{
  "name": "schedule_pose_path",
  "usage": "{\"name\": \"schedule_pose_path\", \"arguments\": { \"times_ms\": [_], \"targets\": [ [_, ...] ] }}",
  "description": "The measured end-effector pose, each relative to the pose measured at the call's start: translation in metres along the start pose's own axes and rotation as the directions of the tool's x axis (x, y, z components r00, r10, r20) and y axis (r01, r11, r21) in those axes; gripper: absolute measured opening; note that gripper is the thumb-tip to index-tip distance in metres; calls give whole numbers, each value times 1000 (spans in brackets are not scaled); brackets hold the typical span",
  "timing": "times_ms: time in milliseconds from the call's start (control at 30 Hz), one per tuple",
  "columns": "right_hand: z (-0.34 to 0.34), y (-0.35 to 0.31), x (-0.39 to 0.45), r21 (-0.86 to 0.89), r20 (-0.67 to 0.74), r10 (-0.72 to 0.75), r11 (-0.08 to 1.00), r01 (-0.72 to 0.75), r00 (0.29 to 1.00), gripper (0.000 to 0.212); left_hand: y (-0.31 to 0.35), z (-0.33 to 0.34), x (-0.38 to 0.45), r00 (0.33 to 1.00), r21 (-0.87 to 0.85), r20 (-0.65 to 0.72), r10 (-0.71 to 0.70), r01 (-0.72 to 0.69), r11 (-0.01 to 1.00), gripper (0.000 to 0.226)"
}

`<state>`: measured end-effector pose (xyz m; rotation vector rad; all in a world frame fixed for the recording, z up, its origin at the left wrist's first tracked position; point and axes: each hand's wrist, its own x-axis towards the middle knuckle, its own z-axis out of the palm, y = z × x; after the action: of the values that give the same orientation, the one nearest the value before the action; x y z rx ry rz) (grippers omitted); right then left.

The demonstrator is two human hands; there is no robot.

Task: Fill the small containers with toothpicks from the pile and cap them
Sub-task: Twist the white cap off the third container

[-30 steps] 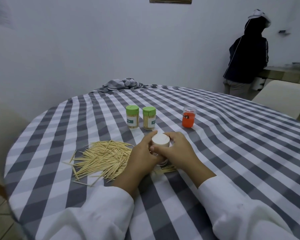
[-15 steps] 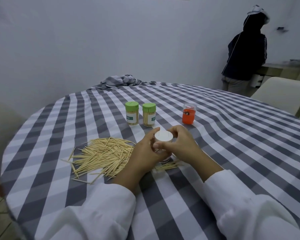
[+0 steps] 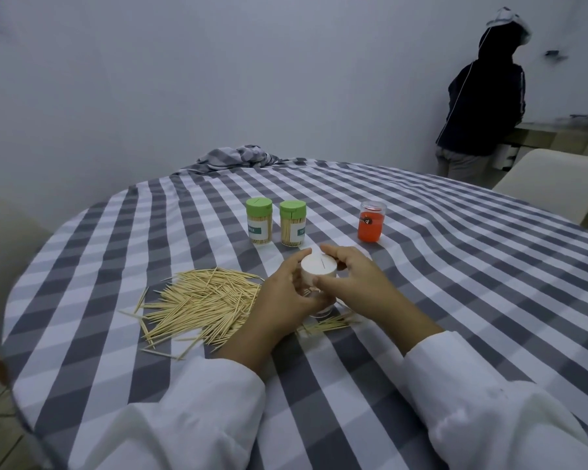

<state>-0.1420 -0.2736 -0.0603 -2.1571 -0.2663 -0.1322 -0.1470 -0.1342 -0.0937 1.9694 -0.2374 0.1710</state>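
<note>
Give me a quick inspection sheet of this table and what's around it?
Surface: round table under a grey checked tablecloth.
Job's things: toothpick pile left of the hands; two green-capped containers, filled; white-capped container held between both hands.
Clutter: orange jar; bunched cloth at far edge; a few toothpicks under the hands.
Hands: left hand grips the container; right hand holds its white cap.
Cables: nothing seen.
Surroundings: person in dark hoodie at a counter; pale chair.
</note>
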Motion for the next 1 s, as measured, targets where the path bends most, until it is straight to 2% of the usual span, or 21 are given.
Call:
{"name": "schedule_pose_path", "arguments": {
  "times_ms": [100,200,333,400,500,600,767,867,1000],
  "targets": [
    [4,0,0,4,-38,5,1000,-5,999,77,3,0,-1,1000,47,10,14,-14,999,81],
    [6,-4,-2,-39,-88,2,999,-6,996,71,6,0,-3,1000,51,3,28,-28,998,81],
    [4,-4,-3,-52,-60,-29,998,26,998,68,5,-2,-2,1000,-18,-6,-2,2,1000,80],
    [3,-3,-3,4,-22,-27,1000,27,999,67,4,-2,-1,1000,-46,9,-10,10,999,80],
    [3,-5,-4,71,-1,-5,997,5,1000,76,4,-2,-1,1000,-36,17,-11,12,999,80],
    [7,-6,-3,-11,-70,12,1000,-12,997,85,4,-3,-3,1000,-2,8,3,-3,1000,80],
    [-3,-5,-5,214,-3,-18,977,18,1000,78,6,-3,-2,1000,-90,20,-13,15,996,74],
    [-12,-2,-4,381,-27,5,925,6,1000,73,5,-3,-2,999,-79,41,-15,18,997,75],
    [-28,4,-2,334,-101,70,942,-33,992,68,7,-4,-2,999,-4,46,-18,18,1000,77]
  ]
}}
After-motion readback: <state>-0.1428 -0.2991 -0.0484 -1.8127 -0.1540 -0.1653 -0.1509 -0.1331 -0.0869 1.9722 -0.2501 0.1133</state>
